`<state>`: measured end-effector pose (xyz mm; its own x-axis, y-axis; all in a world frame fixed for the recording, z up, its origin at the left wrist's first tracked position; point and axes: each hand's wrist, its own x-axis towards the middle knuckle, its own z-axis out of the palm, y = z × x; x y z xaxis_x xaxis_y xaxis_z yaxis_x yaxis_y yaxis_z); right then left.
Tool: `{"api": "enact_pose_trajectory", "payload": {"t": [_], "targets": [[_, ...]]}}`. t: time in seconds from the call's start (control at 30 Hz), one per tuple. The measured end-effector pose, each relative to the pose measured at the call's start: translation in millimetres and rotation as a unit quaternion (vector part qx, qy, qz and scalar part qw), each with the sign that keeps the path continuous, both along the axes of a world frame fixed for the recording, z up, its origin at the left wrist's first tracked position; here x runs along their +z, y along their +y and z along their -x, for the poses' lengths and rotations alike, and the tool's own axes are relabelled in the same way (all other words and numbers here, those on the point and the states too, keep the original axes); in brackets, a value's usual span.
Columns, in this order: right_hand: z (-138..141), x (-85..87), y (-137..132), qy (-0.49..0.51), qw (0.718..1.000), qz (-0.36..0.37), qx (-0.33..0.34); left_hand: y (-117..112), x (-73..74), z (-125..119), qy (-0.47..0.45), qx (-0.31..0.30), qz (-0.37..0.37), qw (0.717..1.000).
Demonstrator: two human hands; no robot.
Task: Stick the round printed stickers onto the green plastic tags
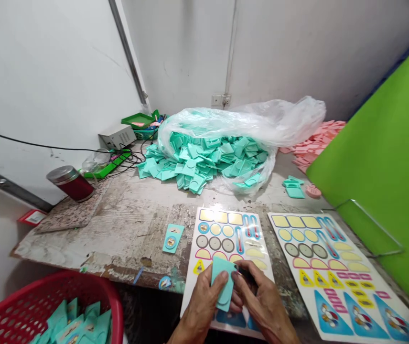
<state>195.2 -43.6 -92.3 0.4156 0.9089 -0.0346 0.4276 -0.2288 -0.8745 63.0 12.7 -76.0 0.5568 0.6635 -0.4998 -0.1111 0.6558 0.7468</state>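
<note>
Fingers [221, 281] of the left hand [199, 306] are clamped on a mint-green piece [222, 266] at the lower centre of the frame, its visible face bare; the right hand [267, 301] crowds its edge, and whether those fingers grip anything I can't tell. One stickered piece [173, 239] lies on the bench [125, 215] left of centre, and at least one more sits in the red basket [115, 296] at lower left. Judging by the great heap [190, 162] at upper centre, plain where I can see it, plenty remains.
</note>
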Motion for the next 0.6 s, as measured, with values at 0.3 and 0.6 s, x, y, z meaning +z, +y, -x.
{"api": "enact_pose_trajectory", "payload": {"t": [0.3, 0.6], "targets": [[-77.1, -0.5, -13.4, -0.271, 0.959, -0.004, -0.079, 7.5, 6.9, -5.9, 0.048, 0.008, -0.050, 0.998], [-58.5, -5.7, 33.8, -0.367, 0.926, -0.067, 0.050, 29.7, -3.3, -11.5, 0.050, 0.101, -0.050, 0.992]]}}
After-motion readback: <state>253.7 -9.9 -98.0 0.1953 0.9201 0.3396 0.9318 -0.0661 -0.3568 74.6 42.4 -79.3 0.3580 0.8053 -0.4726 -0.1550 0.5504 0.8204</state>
